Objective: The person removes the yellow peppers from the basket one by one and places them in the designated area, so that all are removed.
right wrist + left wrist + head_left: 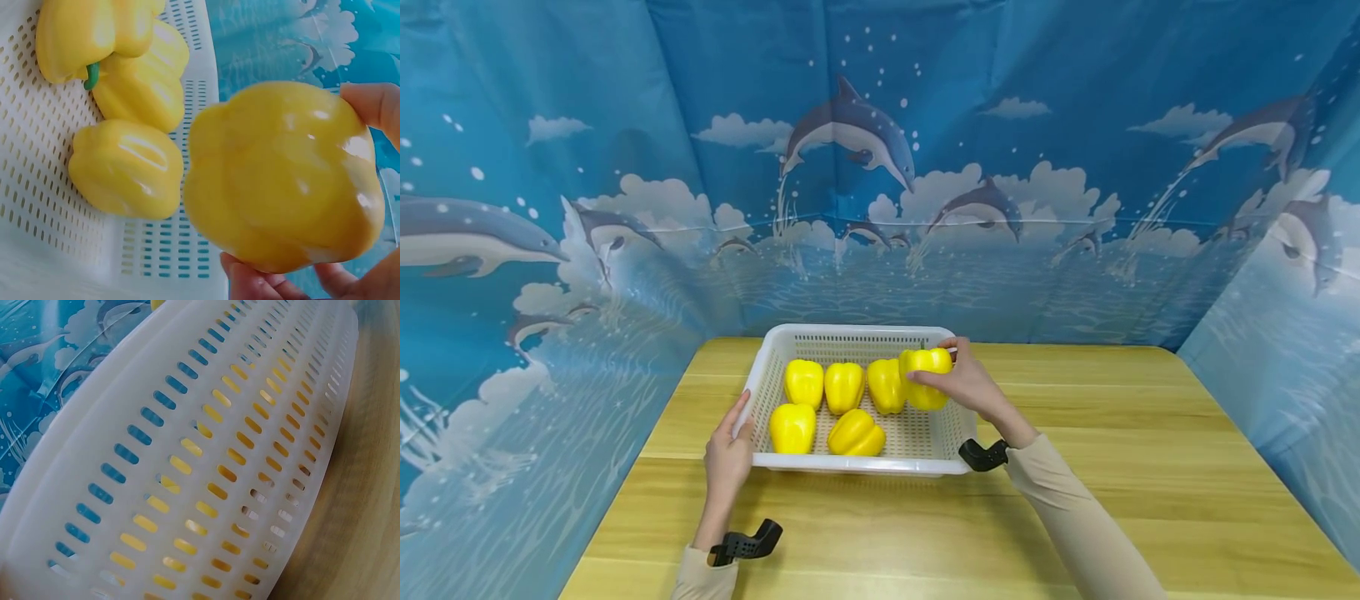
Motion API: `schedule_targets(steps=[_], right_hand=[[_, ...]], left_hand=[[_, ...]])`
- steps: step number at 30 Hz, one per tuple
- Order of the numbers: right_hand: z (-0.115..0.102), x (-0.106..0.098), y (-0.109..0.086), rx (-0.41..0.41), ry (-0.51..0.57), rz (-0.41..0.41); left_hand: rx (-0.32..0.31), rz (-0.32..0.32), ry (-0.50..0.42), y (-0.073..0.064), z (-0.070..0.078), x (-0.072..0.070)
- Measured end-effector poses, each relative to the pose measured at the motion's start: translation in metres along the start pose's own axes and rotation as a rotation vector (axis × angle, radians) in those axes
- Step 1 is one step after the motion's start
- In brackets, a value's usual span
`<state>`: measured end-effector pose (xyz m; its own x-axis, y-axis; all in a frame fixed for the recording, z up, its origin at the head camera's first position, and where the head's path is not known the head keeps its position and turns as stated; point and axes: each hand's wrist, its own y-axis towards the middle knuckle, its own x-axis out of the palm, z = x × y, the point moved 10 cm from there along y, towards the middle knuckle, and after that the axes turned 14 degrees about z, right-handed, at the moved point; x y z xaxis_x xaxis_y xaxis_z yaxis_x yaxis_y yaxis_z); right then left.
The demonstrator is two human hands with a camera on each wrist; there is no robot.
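Observation:
My right hand (964, 382) grips a yellow bell pepper (927, 379) over the right end of a white perforated plastic basket (863, 464). In the right wrist view, fingertips (247, 281) press against the underside of this pepper, with another finger at its upper edge. Several more yellow bell peppers lie inside the basket, one of them on its side near the front (857, 433). A green stem (92, 76) shows on another. At the basket's left end, my left hand (728, 450) holds the rim. The left wrist view is filled by the slotted basket wall (206, 450).
The basket stands towards the back of a wooden table (1075, 467). Behind and beside the table hangs a blue curtain (865, 275) printed with dolphins. Each wrist carries a black camera mount, such as the left one (748, 543).

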<state>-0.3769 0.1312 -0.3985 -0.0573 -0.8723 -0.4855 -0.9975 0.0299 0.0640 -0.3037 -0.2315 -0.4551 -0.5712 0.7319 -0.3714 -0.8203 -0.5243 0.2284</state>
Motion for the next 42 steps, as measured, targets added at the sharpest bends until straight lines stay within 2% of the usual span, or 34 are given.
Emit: schedule_targets(steps=[8, 18, 26, 31, 42], right_hand=[[0.002, -0.025, 0.004, 0.003, 0.105, 0.122], [0.019, -0.066, 0.009, -0.032, 0.203, 0.337], [0.041, -0.087, 0.011, -0.042, 0.203, 0.485], [0.057, -0.092, 0.014, -0.007, 0.189, 0.520], [0.094, -0.089, 0.025, 0.040, 0.128, 0.496]], left_hand=[[0.003, 0.004, -0.007, 0.002, -0.002, 0.000], [0.000, 0.007, -0.010, 0.001, -0.001, -0.001], [0.006, 0.011, -0.009, 0.000, 0.001, -0.002], [0.012, 0.012, -0.006, 0.001, 0.001, -0.002], [0.013, 0.015, -0.017, 0.000, 0.000, -0.002]])
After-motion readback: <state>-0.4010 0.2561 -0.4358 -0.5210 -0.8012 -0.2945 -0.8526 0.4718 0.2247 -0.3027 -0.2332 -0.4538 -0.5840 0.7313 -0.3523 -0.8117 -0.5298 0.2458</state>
